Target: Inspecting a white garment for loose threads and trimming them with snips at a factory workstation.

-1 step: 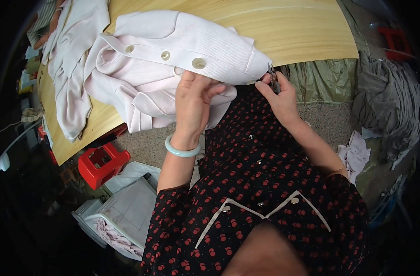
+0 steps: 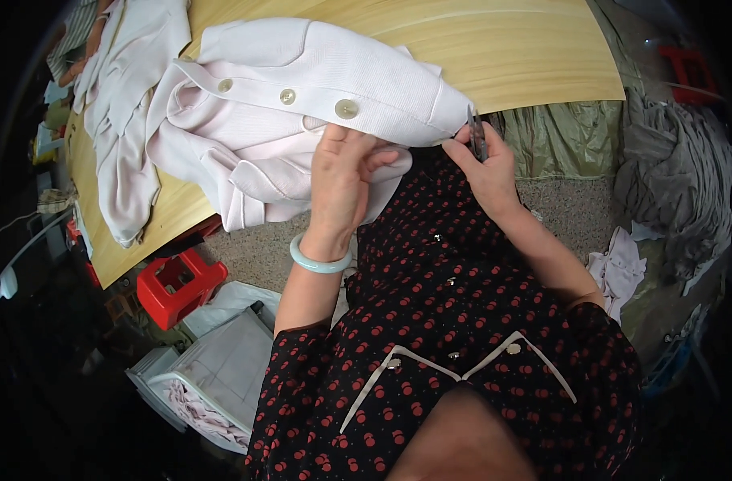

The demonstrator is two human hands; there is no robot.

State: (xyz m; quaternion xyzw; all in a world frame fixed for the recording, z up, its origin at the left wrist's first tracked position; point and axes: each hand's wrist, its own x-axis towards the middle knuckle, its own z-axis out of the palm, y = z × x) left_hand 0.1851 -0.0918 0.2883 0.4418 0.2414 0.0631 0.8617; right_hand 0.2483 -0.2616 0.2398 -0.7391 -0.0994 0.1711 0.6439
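A pale pink knit cardigan [image 2: 366, 64] lies over the near edge of the table, its button band with several large buttons running across it. My left hand [image 2: 342, 172], a pale green bangle on its wrist, is closed at the lower edge of the band; its fingertips are partly hidden at the fabric. A loop of pale cord or fabric [image 2: 308, 125] shows beside these fingers. My right hand [image 2: 486, 164] is closed round small dark thread snips [image 2: 478, 138], blades pointing up. Its thumb and finger meet at the cardigan's right hem corner.
More pale knit garments [image 2: 129, 104] lie on the wooden table [image 2: 534, 56] at left, near another person's arm [image 2: 93, 40]. Below are a red plastic stool [image 2: 177, 289] and a whitish bin [image 2: 230, 361] of pink cloth. Grey fabric [image 2: 675, 184] is heaped at right.
My left hand has shifted very slightly right along the band's edge. In my right hand the snips have turned a little; the cardigan lies almost the same.
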